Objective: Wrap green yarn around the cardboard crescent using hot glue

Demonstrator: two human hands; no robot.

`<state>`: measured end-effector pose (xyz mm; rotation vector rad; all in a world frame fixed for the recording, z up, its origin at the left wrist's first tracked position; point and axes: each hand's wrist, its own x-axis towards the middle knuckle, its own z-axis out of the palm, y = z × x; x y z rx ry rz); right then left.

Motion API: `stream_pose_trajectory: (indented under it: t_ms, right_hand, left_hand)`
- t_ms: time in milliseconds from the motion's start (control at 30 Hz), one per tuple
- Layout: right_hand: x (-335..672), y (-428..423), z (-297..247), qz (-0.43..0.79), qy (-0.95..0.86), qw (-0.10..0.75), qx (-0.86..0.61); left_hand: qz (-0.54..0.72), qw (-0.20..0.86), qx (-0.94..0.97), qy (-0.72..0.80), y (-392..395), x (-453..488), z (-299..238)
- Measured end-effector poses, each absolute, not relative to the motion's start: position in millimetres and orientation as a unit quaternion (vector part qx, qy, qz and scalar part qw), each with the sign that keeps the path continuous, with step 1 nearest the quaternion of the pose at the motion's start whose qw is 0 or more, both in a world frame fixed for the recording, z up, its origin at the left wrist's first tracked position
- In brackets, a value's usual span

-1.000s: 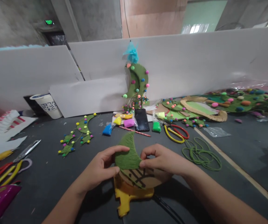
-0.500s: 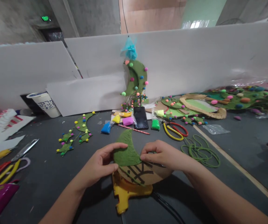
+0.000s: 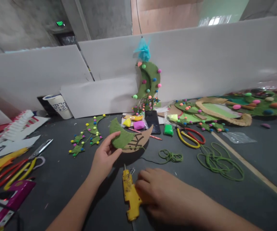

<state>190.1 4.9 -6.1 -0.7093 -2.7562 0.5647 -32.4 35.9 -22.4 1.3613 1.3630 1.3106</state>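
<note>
My left hand [image 3: 108, 152] pinches a cardboard crescent [image 3: 140, 138] by its left end. Green yarn covers that left part; the right part is bare brown card with black marks. A strand runs from the crescent to a small tangle of green yarn [image 3: 169, 156] on the table. My right hand [image 3: 153, 189] is closed around the handle of a yellow glue gun [image 3: 131, 195], which lies on its side with the nozzle pointing away from me. The fingers partly hide the handle.
Scissors [image 3: 189, 136] and a larger loop of green yarn [image 3: 220, 160] lie to the right. Clay packets [image 3: 138, 125] and a phone [image 3: 153, 122] are behind the crescent. More scissors [image 3: 22, 166] and a purple tool [image 3: 20, 195] sit at left; a decorated moon [image 3: 153, 80] hangs at the back.
My right hand has left the crescent and come down onto the glue gun. My left hand has moved the crescent up and slightly left, away from above the gun.
</note>
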Motion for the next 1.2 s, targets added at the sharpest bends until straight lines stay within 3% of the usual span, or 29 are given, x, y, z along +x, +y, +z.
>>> stream_pose_trajectory:
  t_ms: [200,300,467,667,1200]
  right_hand:
    - [178.5,-2.1,-30.5,0.095,-0.957,0.073,-0.264]
    - [180.6,1.4,-29.9,0.117,-0.952,0.072,-0.272]
    - [187.1,13.4,-14.9,0.245,-0.91,0.139,-0.304]
    - [192.0,30.6,-11.4,0.324,-0.812,0.326,-0.359]
    - [192.2,28.1,-10.8,0.264,-0.842,0.323,-0.341]
  left_hand:
    - [0.509,0.347,0.561,0.553,37.3,-32.3,-24.0]
    - [0.507,0.324,0.569,0.56,39.0,-35.7,-26.4]
    - [0.519,0.312,0.567,0.559,44.3,-42.6,-29.9]
    - [0.52,0.317,0.588,0.531,40.6,-39.1,-32.5]
    - [0.513,0.327,0.592,0.528,26.1,-22.9,-27.5]
